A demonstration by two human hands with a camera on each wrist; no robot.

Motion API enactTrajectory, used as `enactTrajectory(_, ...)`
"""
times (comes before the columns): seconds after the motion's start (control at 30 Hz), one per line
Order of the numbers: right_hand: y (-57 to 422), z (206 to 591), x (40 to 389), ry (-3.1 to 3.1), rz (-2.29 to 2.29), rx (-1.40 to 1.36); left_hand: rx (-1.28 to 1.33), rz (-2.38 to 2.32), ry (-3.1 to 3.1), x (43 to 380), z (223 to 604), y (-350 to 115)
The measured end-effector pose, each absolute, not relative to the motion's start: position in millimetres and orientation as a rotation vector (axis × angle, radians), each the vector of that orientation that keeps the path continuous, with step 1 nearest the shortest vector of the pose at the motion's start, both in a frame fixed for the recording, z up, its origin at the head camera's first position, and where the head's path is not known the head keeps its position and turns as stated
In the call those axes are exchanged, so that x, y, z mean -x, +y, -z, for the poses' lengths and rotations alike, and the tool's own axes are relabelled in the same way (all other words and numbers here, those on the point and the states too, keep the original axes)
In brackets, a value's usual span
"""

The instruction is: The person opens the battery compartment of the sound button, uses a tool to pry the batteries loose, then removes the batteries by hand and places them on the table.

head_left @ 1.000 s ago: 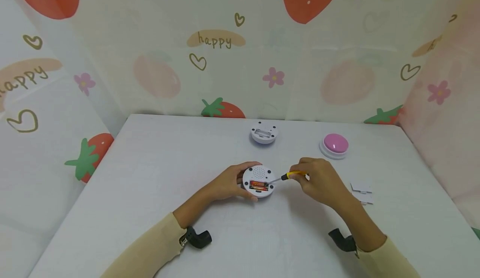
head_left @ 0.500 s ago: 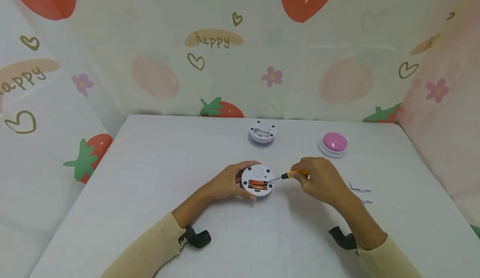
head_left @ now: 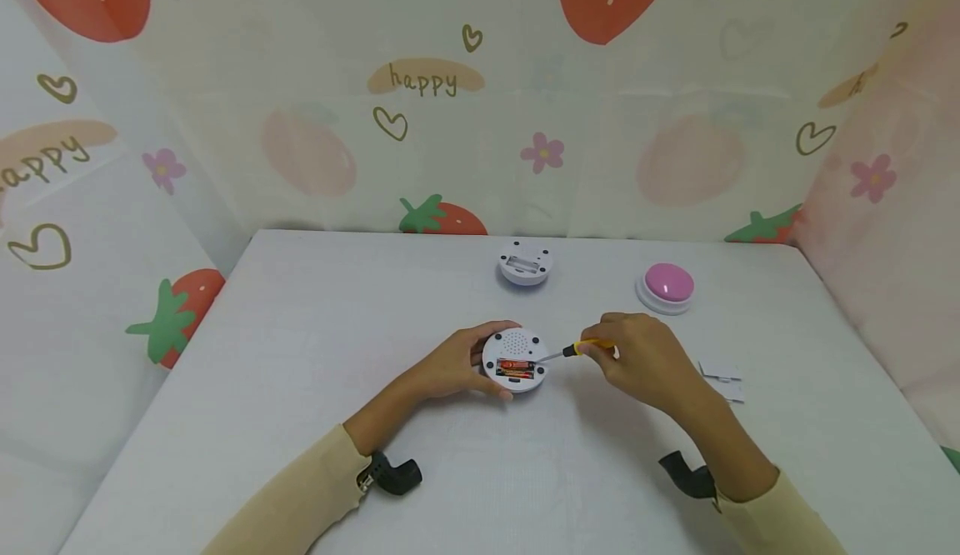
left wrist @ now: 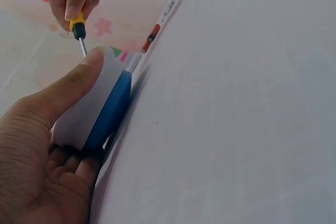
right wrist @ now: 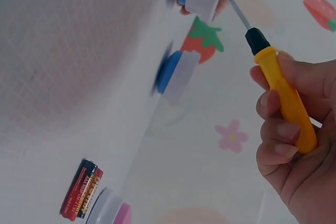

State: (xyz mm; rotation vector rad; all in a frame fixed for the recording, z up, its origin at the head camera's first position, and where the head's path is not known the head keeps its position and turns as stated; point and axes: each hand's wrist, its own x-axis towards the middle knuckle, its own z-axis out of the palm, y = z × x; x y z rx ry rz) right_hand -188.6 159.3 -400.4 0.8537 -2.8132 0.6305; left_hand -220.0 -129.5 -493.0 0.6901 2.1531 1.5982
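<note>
A round white button device [head_left: 514, 384] with a blue button side [left wrist: 111, 114] lies upside down, and my left hand [head_left: 455, 365] grips its rim between thumb and fingers. Two orange-red batteries [head_left: 516, 369] sit in its uncovered compartment. My right hand [head_left: 637, 363] holds a screwdriver [right wrist: 283, 95] by its yellow handle. The metal shaft slants down to the left. Its tip meets the right end of the battery compartment. In the right wrist view the far side of the device is cut off by the frame edge.
Behind stands a second upturned white device [head_left: 525, 272] with a bare battery slot. A pink-topped button [head_left: 669, 285] is at the back right, with loose AAA batteries [right wrist: 81, 190] beside it. Small white covers [head_left: 723, 380] lie right of my right hand. Printed cloth walls enclose the table.
The head view has shifted very slightly. Both hands keep the same hold, and the screwdriver tip stays at the right end of the compartment.
</note>
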Motion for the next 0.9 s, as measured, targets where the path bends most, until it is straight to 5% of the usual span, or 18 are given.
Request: enactTrajectory(0.9,158.6,378.0,175.3,-2.796,-0.555,-0.965,-0.669,-1.591,2.136,220.8,494.0,-129.5)
